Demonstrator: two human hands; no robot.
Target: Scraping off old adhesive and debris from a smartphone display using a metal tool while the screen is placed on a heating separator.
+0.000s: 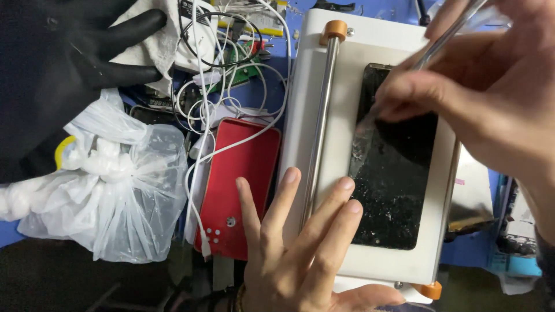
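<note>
The left hand (300,254) lies flat and open at 6 o'clock on the white machine (335,115), holding nothing. The right hand (480,98) at 2 o'clock pinches a metal tool (445,37) against the cracked phone screen (393,173).

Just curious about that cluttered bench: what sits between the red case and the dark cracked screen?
In the head view, a metal rod on the white machine, with left hand fingers across it.

Black cracked phone screen (388,179), flat on white plate (341,115), perhaps glass-flecked.
</note>
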